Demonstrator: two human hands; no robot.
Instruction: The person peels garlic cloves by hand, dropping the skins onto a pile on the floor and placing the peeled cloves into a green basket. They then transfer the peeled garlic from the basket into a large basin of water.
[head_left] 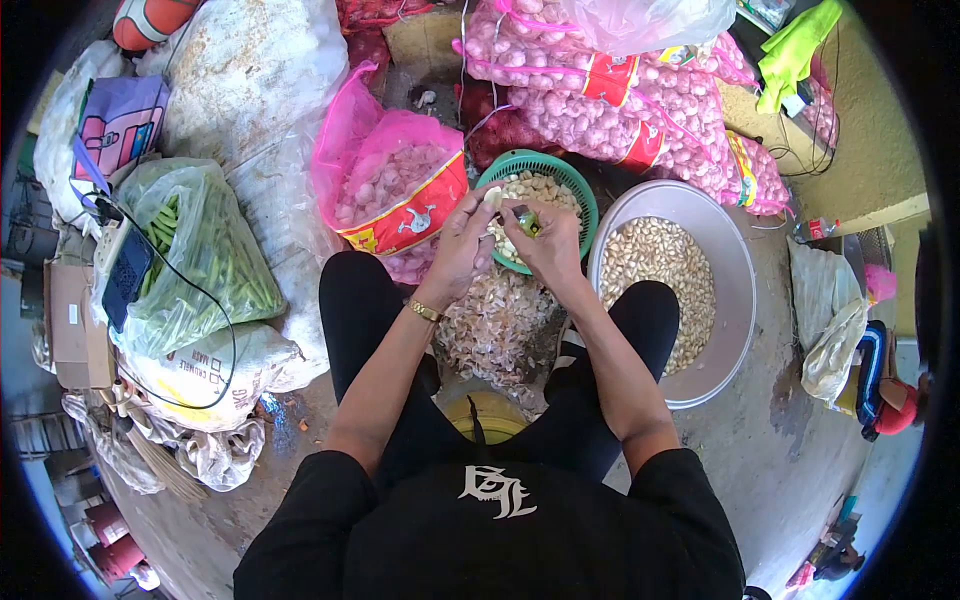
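My left hand [463, 247], with a gold band at the wrist, pinches a pale garlic clove [493, 198]. Close beside it, my right hand [548, 245] is closed round a small knife [529, 223] with a yellow-green handle; its blade is hard to make out. Both hands are over the near side of a green basket [590, 205] holding garlic. Beneath them, garlic skins [495, 325] lie in a heap between my legs. To the right stands a large pale basin [737, 300] with many peeled cloves [655, 265].
An open pink mesh bag of garlic [400, 185] stands left of the basket. Full garlic sacks [640, 110] are stacked behind. A plastic bag of green pods [205, 250] and large white sacks [250, 90] are at the left. A wall [880, 130] borders the right.
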